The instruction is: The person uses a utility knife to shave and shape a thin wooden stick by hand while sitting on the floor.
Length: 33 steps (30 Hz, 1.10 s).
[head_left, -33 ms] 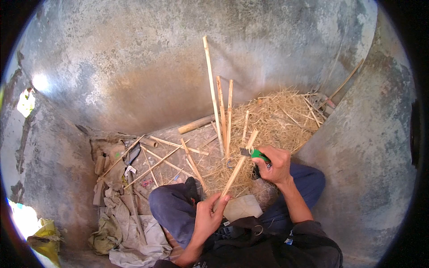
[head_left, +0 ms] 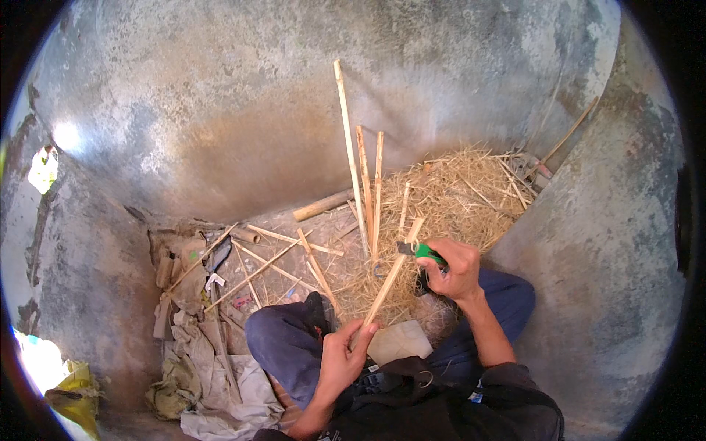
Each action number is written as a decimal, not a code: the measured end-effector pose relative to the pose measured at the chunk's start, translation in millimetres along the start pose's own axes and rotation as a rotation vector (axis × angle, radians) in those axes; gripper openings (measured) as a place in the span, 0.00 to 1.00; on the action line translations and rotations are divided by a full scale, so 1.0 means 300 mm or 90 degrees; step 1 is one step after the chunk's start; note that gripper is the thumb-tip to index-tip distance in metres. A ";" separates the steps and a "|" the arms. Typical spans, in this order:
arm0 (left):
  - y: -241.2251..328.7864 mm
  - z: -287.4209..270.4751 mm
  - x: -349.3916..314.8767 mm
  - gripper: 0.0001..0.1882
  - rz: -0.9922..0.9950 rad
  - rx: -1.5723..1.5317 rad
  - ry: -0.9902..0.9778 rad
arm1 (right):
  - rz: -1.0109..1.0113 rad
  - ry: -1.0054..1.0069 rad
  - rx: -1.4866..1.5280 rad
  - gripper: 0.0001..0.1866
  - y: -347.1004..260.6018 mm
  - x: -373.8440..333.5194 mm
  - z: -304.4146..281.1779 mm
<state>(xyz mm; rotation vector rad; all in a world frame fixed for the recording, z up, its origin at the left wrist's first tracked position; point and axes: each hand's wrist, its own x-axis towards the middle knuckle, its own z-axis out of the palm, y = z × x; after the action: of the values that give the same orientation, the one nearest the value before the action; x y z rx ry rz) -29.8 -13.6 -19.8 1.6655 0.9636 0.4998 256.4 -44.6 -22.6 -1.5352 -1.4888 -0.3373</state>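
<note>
Pale stick (head_left: 390, 281) slants up-right, away from body; left hand (head_left: 346, 356) pinches lower end; right hand (head_left: 452, 270) clasps green-handled blade (head_left: 429, 255) crosswise.

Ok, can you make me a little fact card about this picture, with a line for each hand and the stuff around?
Left hand: the hand grips the lower part of a pale stick
Right hand: the hand holds a green-handled tool
Tool position: dark blade against the stick, near its upper end
Beyond the hands: a straw-coloured heap by a grey wall
Lower left: crumpled pale cloth
</note>
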 end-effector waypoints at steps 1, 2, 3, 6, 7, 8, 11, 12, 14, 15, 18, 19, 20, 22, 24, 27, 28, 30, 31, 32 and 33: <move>-0.012 -0.005 -0.008 0.15 0.001 0.007 -0.011 | -0.003 0.028 -0.006 0.18 0.021 0.001 0.001; -0.026 -0.009 -0.016 0.15 0.002 0.013 -0.021 | -0.006 0.056 -0.012 0.18 0.045 0.004 -0.002; -0.039 -0.015 -0.027 0.15 0.002 0.020 -0.031 | 0.092 0.080 -0.028 0.18 0.074 0.012 -0.013; -0.047 -0.044 -0.107 0.16 -0.073 -0.066 -0.112 | 0.331 0.159 -0.068 0.17 0.244 0.066 -0.113; -0.057 -0.052 -0.106 0.15 -0.054 -0.039 -0.088 | 0.324 0.155 -0.042 0.17 0.253 0.067 -0.128; -0.069 -0.058 -0.100 0.15 -0.035 -0.011 -0.065 | 0.317 0.150 -0.017 0.16 0.259 0.067 -0.141; -0.053 -0.074 -0.064 0.15 -0.022 0.116 -0.003 | 0.288 0.075 0.036 0.16 0.218 0.030 -0.119; -0.038 -0.074 -0.042 0.14 -0.023 0.165 0.018 | 0.276 0.041 0.050 0.16 0.189 0.010 -0.097; -0.030 -0.052 -0.014 0.13 0.044 0.158 0.042 | 0.261 0.008 0.180 0.16 0.119 -0.026 -0.048; -0.035 -0.040 -0.002 0.13 0.071 0.151 0.045 | 0.278 -0.012 0.233 0.15 0.079 -0.036 -0.022; -0.022 -0.026 0.017 0.12 0.095 0.158 0.016 | 0.350 -0.069 0.373 0.16 0.001 -0.040 0.006; -0.012 -0.024 0.018 0.12 0.093 0.166 0.003 | 0.386 -0.090 0.414 0.16 -0.009 -0.035 0.004; -0.003 -0.024 0.017 0.12 0.091 0.164 0.001 | 0.422 -0.112 0.454 0.16 -0.013 -0.032 0.002; 0.010 -0.024 0.020 0.13 0.089 0.157 -0.004 | 0.420 -0.094 0.517 0.13 -0.005 -0.033 0.008; 0.015 -0.021 0.032 0.13 0.103 0.157 -0.011 | 0.431 -0.089 0.539 0.14 -0.007 -0.031 0.006; 0.011 -0.005 0.059 0.13 0.119 0.156 -0.012 | 0.433 -0.088 0.566 0.12 -0.014 -0.034 -0.002; 0.002 0.004 0.071 0.13 0.123 0.156 -0.009 | 0.426 -0.094 0.551 0.12 -0.015 -0.035 -0.001; -0.020 0.024 0.093 0.13 0.134 0.093 0.017 | 0.413 -0.104 0.523 0.14 -0.022 -0.034 0.007; -0.027 0.034 0.101 0.13 0.140 0.063 0.029 | 0.405 -0.065 0.525 0.15 -0.033 -0.031 0.011; -0.031 0.040 0.106 0.13 0.156 0.065 0.041 | 0.396 -0.026 0.527 0.16 -0.052 -0.025 0.016; -0.035 0.046 0.110 0.13 0.171 0.067 0.052 | 0.388 0.012 0.528 0.17 -0.062 -0.025 0.019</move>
<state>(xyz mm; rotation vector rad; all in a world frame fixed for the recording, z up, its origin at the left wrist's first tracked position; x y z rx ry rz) -4.2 5.4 -38.9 1.8940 0.8406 0.7115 235.9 -48.2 -23.1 -1.1898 -0.8828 0.5611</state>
